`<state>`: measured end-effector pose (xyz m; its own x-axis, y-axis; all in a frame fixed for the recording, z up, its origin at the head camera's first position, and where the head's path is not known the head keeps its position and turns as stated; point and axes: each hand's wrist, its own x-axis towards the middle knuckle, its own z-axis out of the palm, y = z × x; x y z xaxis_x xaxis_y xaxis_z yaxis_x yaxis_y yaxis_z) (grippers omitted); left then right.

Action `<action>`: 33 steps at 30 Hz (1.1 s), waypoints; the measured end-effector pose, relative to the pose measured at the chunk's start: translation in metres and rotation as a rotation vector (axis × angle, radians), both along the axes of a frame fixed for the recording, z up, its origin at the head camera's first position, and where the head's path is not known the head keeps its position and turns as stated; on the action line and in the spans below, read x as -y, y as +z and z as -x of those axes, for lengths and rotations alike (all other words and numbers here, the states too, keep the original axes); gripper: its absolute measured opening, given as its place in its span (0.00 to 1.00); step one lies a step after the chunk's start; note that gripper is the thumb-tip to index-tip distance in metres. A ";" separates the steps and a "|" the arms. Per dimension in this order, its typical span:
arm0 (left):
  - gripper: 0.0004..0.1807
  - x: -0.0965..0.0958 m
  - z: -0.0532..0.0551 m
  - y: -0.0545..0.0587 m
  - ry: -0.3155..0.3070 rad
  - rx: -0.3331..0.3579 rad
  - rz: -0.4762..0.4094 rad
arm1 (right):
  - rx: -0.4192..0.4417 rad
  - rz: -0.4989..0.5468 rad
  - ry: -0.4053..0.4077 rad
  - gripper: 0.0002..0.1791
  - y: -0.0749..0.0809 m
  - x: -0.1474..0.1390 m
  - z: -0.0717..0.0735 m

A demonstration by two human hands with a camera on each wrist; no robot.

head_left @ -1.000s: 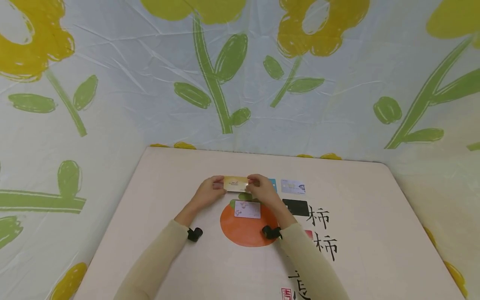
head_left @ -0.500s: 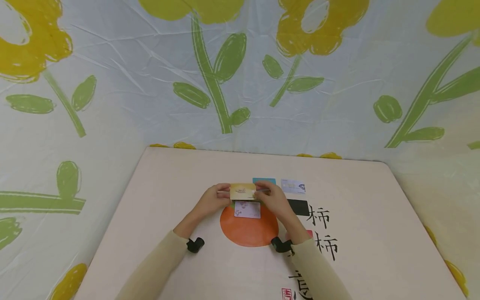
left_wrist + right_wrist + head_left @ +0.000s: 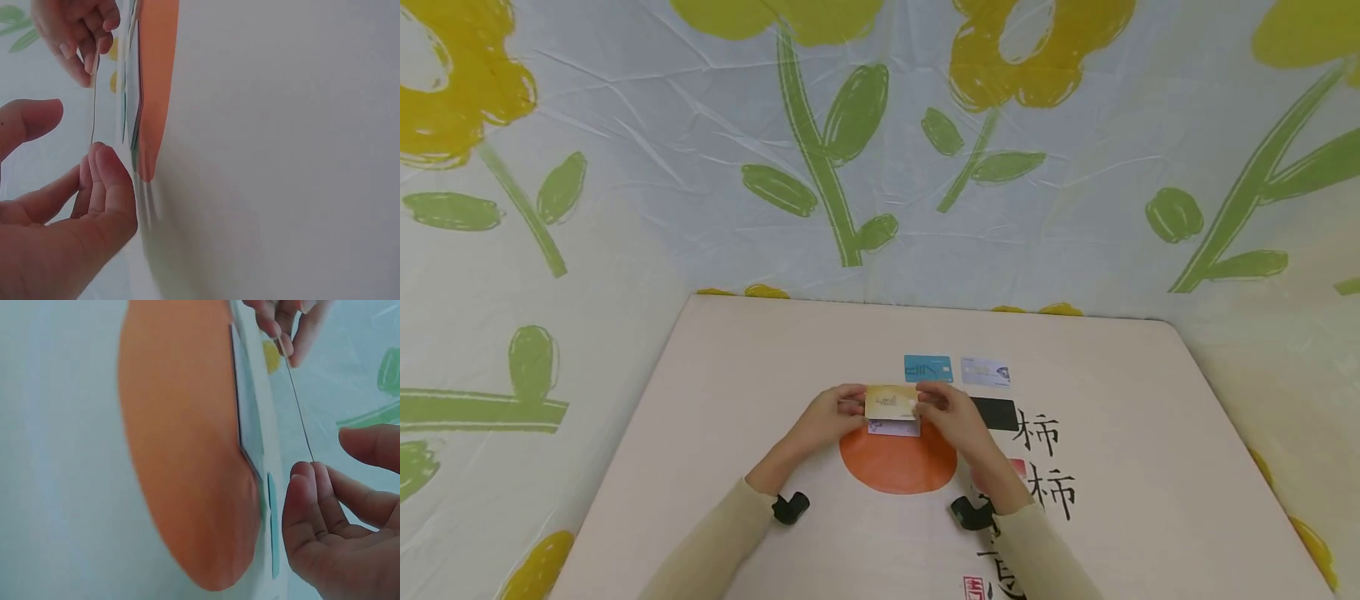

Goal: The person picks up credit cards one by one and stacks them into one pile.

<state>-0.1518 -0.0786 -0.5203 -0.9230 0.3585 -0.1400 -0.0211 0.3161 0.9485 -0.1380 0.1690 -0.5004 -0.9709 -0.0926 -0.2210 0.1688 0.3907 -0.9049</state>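
Observation:
A gold card (image 3: 891, 402) is held up over the table by both hands, one at each short end. My left hand (image 3: 826, 417) grips its left end with curled fingers, and my right hand (image 3: 953, 421) grips the right end. Both wrist views show the card edge-on, a thin line (image 3: 94, 115) running between the fingertips of the two hands, apart from the tabletop. Under it, a pale card with a floral print (image 3: 893, 428) lies on the table, its upper part hidden by the gold card in the head view.
Past the right hand lie a blue card (image 3: 928, 368), a silver-white card (image 3: 986, 372), a black card (image 3: 997, 414) and a partly covered red card (image 3: 1017, 467). The pink tabletop (image 3: 760, 358) bears an orange fruit print (image 3: 898, 467) and black brush characters. Flowered cloth (image 3: 715, 167) hangs behind.
Both hands have brought the gold card toward the person and slightly right, from beyond the pale card to over it. The blue card, earlier partly covered by the right hand, now shows fully.

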 end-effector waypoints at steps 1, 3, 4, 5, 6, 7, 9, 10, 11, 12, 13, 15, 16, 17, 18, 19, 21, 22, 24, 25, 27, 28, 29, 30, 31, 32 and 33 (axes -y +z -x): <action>0.29 0.000 -0.001 -0.001 -0.008 -0.004 0.007 | 0.015 -0.001 -0.005 0.20 -0.001 0.000 -0.001; 0.28 0.001 -0.001 -0.003 -0.029 -0.003 0.015 | 0.053 -0.001 -0.019 0.20 -0.003 -0.001 -0.003; 0.28 0.001 -0.002 -0.004 -0.042 -0.001 0.018 | 0.070 0.001 -0.024 0.19 -0.003 -0.001 -0.004; 0.28 0.001 -0.002 -0.004 -0.053 0.003 0.020 | 0.082 0.003 -0.027 0.19 -0.004 -0.002 -0.005; 0.28 0.001 -0.002 -0.004 -0.063 0.010 0.023 | 0.088 0.003 -0.026 0.20 -0.005 -0.002 -0.006; 0.28 0.001 -0.002 -0.005 -0.072 0.011 0.026 | 0.088 0.002 -0.024 0.19 -0.005 -0.002 -0.007; 0.28 0.001 -0.002 -0.005 -0.087 0.014 0.030 | 0.088 0.001 -0.019 0.18 -0.006 -0.002 -0.008; 0.28 0.001 -0.002 -0.005 -0.093 0.013 0.037 | 0.085 -0.001 -0.016 0.18 -0.007 -0.003 -0.008; 0.28 0.001 -0.002 -0.005 -0.098 0.011 0.045 | 0.082 -0.005 -0.011 0.18 -0.007 -0.003 -0.008; 0.28 0.000 -0.002 -0.005 -0.102 0.012 0.053 | 0.077 -0.011 -0.006 0.18 -0.008 -0.003 -0.009; 0.28 0.000 -0.002 -0.005 -0.106 0.011 0.063 | 0.075 -0.013 -0.004 0.17 -0.008 -0.002 -0.009; 0.27 0.000 -0.002 -0.005 -0.111 0.016 0.082 | 0.072 -0.017 -0.002 0.17 -0.008 -0.002 -0.009; 0.27 -0.001 -0.002 -0.005 -0.111 0.020 0.091 | 0.072 -0.018 -0.001 0.17 -0.008 -0.002 -0.009; 0.27 -0.001 -0.003 -0.004 -0.111 0.024 0.097 | 0.073 -0.017 -0.001 0.17 -0.008 -0.002 -0.009; 0.27 -0.001 -0.003 -0.004 -0.111 0.030 0.100 | 0.074 -0.017 -0.001 0.17 -0.009 -0.002 -0.010; 0.27 -0.001 -0.003 -0.003 -0.111 0.034 0.105 | 0.076 -0.015 -0.001 0.17 -0.009 -0.002 -0.010; 0.27 -0.001 -0.003 -0.001 -0.112 0.039 0.108 | 0.077 -0.018 -0.001 0.17 -0.010 -0.002 -0.009; 0.27 -0.001 -0.004 0.000 -0.113 0.040 0.110 | 0.077 -0.018 0.001 0.17 -0.010 -0.002 -0.009; 0.26 -0.001 -0.004 0.001 -0.116 0.041 0.111 | 0.073 -0.020 0.006 0.17 -0.010 -0.002 -0.009; 0.26 -0.002 -0.004 0.001 -0.117 0.041 0.114 | 0.069 -0.020 0.009 0.17 -0.010 -0.002 -0.009; 0.26 -0.002 -0.004 0.002 -0.121 0.043 0.115 | 0.063 -0.030 0.014 0.17 -0.010 -0.002 -0.010; 0.26 -0.002 -0.004 0.002 -0.123 0.045 0.116 | 0.064 -0.031 0.015 0.17 -0.010 -0.002 -0.010; 0.26 -0.002 -0.003 0.002 -0.126 0.046 0.118 | 0.063 -0.035 0.015 0.17 -0.009 -0.002 -0.010; 0.26 -0.002 -0.003 0.002 -0.128 0.047 0.120 | 0.063 -0.041 0.015 0.17 -0.010 -0.002 -0.010; 0.27 -0.002 -0.003 0.003 -0.130 0.048 0.123 | 0.064 -0.043 0.015 0.17 -0.010 -0.002 -0.010; 0.27 -0.002 -0.003 0.003 -0.132 0.050 0.125 | 0.065 -0.046 0.012 0.17 -0.010 -0.002 -0.010; 0.27 -0.002 -0.002 0.003 -0.133 0.051 0.128 | 0.066 -0.045 0.011 0.16 -0.010 -0.002 -0.010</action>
<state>-0.1496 -0.0763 -0.5176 -0.8591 0.4533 -0.2378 -0.0180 0.4374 0.8991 -0.1279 0.1706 -0.5106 -0.9530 -0.0914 -0.2888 0.2231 0.4328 -0.8735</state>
